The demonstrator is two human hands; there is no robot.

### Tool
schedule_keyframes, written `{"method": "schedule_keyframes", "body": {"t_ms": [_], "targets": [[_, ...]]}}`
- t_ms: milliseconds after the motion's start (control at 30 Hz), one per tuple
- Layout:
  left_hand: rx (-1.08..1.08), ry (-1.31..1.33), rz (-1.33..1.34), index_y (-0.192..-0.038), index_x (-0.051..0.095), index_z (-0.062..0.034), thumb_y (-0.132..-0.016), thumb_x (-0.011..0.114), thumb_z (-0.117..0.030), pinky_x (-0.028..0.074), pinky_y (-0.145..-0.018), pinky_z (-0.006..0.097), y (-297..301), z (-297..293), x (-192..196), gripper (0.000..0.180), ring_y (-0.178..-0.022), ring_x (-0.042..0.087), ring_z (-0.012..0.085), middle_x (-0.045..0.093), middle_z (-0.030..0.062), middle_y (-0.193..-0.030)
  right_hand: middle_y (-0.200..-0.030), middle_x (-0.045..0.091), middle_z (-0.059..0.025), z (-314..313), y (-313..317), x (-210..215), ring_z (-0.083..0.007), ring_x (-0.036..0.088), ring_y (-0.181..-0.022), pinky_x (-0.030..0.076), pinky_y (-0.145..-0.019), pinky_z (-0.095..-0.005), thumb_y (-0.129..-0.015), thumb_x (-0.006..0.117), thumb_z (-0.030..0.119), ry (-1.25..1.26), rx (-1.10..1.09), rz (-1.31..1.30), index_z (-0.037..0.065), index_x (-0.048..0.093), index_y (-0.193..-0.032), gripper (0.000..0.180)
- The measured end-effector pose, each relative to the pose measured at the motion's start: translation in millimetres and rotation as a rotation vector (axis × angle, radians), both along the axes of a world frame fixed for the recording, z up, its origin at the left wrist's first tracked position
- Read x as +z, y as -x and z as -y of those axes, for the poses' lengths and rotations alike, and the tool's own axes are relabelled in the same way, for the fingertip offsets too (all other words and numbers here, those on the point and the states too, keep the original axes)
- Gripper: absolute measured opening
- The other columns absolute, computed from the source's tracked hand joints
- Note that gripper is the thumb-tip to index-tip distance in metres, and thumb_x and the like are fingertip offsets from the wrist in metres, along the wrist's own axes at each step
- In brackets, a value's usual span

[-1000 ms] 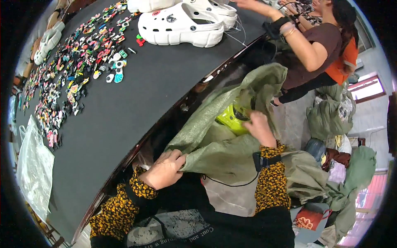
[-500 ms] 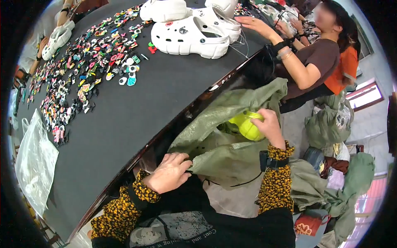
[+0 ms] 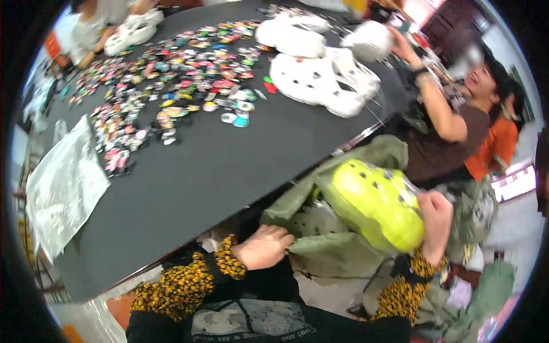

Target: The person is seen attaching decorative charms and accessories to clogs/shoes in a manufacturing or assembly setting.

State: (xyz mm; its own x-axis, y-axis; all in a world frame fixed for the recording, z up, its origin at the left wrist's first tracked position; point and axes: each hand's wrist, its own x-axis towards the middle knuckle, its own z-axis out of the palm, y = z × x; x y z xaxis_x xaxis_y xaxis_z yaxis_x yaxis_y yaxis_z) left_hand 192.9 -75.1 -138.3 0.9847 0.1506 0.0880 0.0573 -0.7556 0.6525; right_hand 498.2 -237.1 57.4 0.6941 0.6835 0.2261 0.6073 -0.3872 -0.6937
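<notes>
My right hand (image 3: 436, 223) grips a bright yellow-green clog (image 3: 374, 200) with round holes. It appears wrapped in clear plastic and is raised over the mouth of an olive-green woven sack (image 3: 329, 254). At the sack's near left edge, the fingers of my left hand (image 3: 264, 247) are closed on the rim and hold it. Something pale shows inside the sack, partly hidden by its folds. The sack hangs beside the edge of the dark table (image 3: 194, 194).
Many small colourful shoe charms (image 3: 189, 74) lie spread over the table. White clogs (image 3: 323, 80) stand at its far right, near a co-worker's hand (image 3: 403, 48). A clear plastic bag (image 3: 66, 188) lies at the left. More white clogs (image 3: 134, 31) are beside another person at the far left.
My right hand has lifted the yellow-green clog up out of the sack and to the right. My left hand keeps hold of the sack's rim. The head view has shifted.
</notes>
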Motion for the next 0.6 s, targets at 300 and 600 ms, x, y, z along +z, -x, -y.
{"method": "schedule_keyframes", "body": {"t_ms": [300,600], "targets": [[0.026,0.018,0.070,-0.133,0.045,-0.0062,-0.084,0.066,-0.017,0.043,-0.093,0.045,23.5,-3.6,43.1,0.055,-0.112,0.052,0.0346,0.050,0.0156,-0.123,-0.071,0.045,0.0024,57.0,25.0,70.3,-0.0084,0.038,-0.066,0.031,-0.059,-0.0245,-0.093,0.064,0.028,-0.218,-0.002,0.263,0.002,0.051,-0.074,0.035],[0.048,0.137,0.197,-0.138,0.038,-0.0015,-0.089,0.062,-0.015,0.043,-0.093,0.043,79.7,-20.7,110.5,0.057,-0.113,0.051,0.0363,0.045,0.0197,-0.132,-0.078,0.054,-0.0007,-1.5,70.7,137.5,-0.0105,0.051,-0.070,0.044,-0.066,-0.0248,-0.099,0.051,0.032,-0.654,-0.003,0.125,0.001,0.058,-0.093,0.032]]}}
